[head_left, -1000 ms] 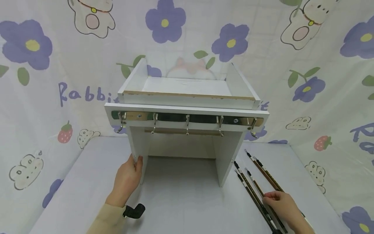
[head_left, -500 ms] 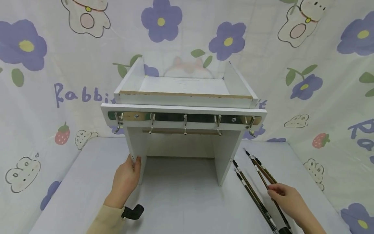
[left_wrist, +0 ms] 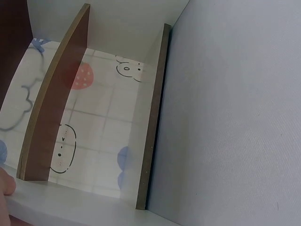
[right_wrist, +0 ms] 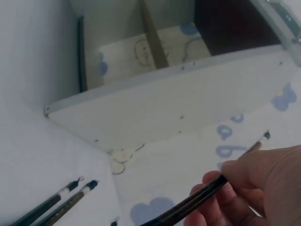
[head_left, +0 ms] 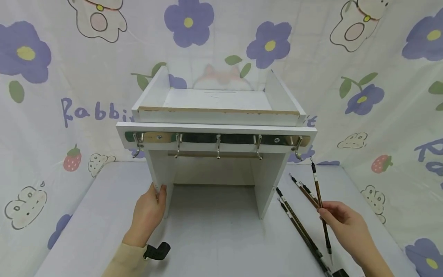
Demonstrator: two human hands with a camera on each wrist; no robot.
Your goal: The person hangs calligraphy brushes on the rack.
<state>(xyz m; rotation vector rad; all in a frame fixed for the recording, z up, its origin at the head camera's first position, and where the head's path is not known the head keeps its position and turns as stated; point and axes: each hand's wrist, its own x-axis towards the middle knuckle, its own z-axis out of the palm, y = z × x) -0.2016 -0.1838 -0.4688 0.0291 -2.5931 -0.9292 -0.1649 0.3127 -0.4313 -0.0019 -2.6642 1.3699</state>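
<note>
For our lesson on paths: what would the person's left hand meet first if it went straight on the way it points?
The left side panel of the white hook rack, almost certainly and at once: the left hand grips its front edge.

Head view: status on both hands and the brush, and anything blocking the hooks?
Left hand grips the white shelf. Right hand pinches one brush, loop end forward. Other brushes lie nearby; nothing visible blocking the hooks.
</note>
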